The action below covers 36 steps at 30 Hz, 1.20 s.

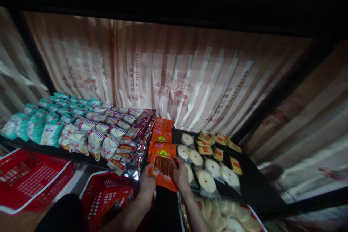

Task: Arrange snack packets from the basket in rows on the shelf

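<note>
Your left hand [147, 182] and right hand [180, 172] grasped an orange packet [163, 163] by its two sides, over the front of a dark shelf [252, 177]. Your left thumb lay on its front, but the fingers behind it were out of sight, and your right hand covered part of the other edge. Matching orange packets [162, 130] lay just behind, their lower ends hidden by the one you held; you could not have told whether it touched them

To the left stood shiny red-and-silver packets [140, 141], white bags [95, 145] and green bags [51, 133], the rear ones largely masked by those in front. To the right lay pale discs in clear wrappers [206, 181], one partly behind your right hand, and yellow packets [236, 166] too blurred to read

Below, the left red basket [61, 175] was cut off by the picture's edge. Your left forearm hid part of the middle red basket [94, 181], whose dark contents were hard to make out. Pale pieces [223, 212] at lower right were cropped too
</note>
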Available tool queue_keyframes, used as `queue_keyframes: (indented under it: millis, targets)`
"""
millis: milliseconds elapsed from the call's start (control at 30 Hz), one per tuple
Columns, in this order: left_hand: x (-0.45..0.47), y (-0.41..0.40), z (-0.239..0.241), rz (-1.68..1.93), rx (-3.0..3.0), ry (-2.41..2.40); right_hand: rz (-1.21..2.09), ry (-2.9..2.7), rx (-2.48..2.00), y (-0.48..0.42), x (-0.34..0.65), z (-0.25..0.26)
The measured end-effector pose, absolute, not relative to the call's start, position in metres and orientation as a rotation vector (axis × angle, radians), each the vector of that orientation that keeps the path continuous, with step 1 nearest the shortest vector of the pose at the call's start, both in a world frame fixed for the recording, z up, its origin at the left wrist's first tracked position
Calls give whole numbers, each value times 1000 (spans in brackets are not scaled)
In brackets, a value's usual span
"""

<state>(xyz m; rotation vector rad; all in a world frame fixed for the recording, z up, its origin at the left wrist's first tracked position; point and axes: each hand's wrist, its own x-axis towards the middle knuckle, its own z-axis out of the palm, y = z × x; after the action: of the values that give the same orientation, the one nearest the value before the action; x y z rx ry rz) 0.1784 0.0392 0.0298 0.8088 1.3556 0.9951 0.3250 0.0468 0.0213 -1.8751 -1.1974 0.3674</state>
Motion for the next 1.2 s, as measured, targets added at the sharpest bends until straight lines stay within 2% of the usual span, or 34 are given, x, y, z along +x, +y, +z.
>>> queue_keyframes:
  millis: [233, 567, 1200]
  targets:
    - [193, 67, 29, 1052, 824, 1451, 277, -1308, -1950, 84, 334, 14]
    - [202, 78, 4, 1083, 809, 1492, 34, -1464, -2125, 101, 328, 1]
    - [202, 87, 7, 1038, 867, 1542, -30, -1607, -2165, 108, 311, 11]
